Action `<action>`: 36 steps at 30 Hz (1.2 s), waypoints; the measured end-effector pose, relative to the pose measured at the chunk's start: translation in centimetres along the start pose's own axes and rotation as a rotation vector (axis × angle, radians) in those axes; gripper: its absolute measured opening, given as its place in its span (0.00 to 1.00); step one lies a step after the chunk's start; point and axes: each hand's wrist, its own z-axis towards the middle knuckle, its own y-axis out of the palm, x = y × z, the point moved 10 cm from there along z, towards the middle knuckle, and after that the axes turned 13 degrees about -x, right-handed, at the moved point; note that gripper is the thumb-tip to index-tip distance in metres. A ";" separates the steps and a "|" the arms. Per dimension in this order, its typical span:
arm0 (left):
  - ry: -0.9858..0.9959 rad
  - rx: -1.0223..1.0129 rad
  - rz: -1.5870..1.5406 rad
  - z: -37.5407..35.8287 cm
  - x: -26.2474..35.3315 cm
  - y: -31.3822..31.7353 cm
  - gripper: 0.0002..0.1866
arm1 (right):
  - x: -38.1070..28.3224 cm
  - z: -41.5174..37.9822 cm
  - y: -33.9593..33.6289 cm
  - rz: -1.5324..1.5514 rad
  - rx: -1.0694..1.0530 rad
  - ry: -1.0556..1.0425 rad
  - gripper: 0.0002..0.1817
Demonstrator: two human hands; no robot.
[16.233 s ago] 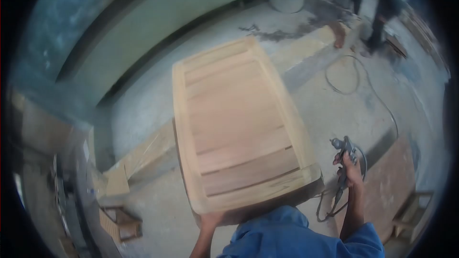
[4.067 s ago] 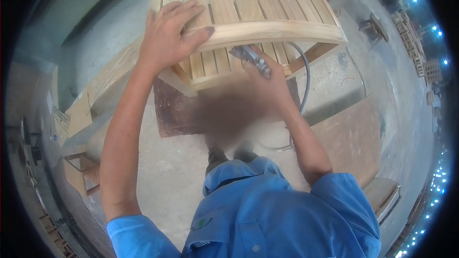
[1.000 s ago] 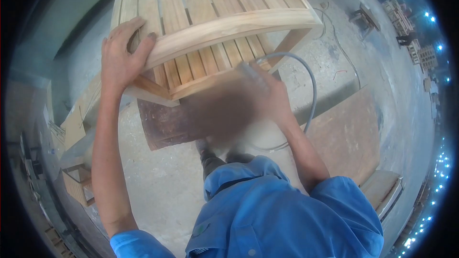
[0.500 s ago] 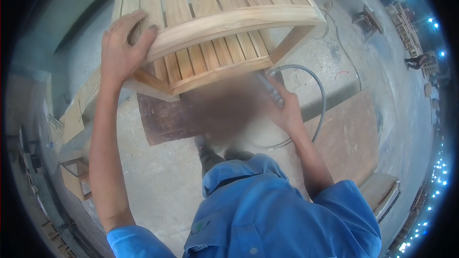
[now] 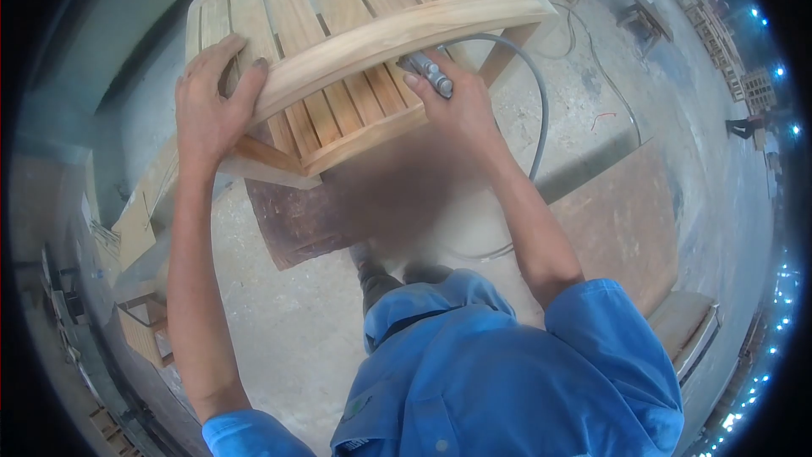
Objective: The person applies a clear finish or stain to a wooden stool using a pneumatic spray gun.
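A pale slatted wooden chair (image 5: 397, 32) fills the top of the head view, its curved rail facing me and a second set of slats lower down. My left hand (image 5: 210, 106) grips the rail's left end, thumb on the front and fingers over the slats. Closed in my right hand (image 5: 463, 108) is a small silver air blow gun (image 5: 431, 78), pointing left into the gap between the curved rail and the lower slats. A grey hose (image 5: 543, 101) runs from it, looping to the right. A blurry smudge hides what lies below the lower rail.
A dark brown board (image 5: 292, 220) lies beneath the chair. To the right rests a large brown sheet (image 5: 617, 220). A small wooden frame (image 5: 145, 326) stands at left. A stool (image 5: 647, 21) and a distant person (image 5: 744, 127) are at far right.
My right hand has risen with the air blow gun from below the lower rail into the gap under the curved rail. The chair has shifted slightly left in view; my left hand keeps its grip.
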 end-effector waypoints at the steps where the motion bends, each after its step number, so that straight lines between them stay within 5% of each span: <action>1: -0.002 0.001 0.001 0.0 -0.1 0.0 0.24 | 0.2 0.3 0.3 -0.004 -0.018 0.009 0.28; 16: -0.015 -0.002 0.014 -0.2 0.1 0.0 0.23 | 2.0 -10.7 2.3 0.199 -0.187 0.128 0.28; 21: 0.020 -0.022 -0.014 0.0 0.5 -0.1 0.21 | 3.8 -11.3 3.0 0.139 -0.081 0.076 0.28; 26: 0.032 -0.063 -0.026 -0.1 0.3 0.5 0.21 | 5.5 -12.2 -2.0 0.147 -0.005 0.241 0.28; 30: 0.001 -0.084 -0.035 -0.1 0.1 0.7 0.22 | 8.1 -13.2 -5.8 0.101 0.198 0.181 0.28; 36: -0.002 -0.079 -0.026 -0.2 0.0 0.8 0.22 | 8.7 -13.9 -7.3 -0.007 0.201 0.273 0.27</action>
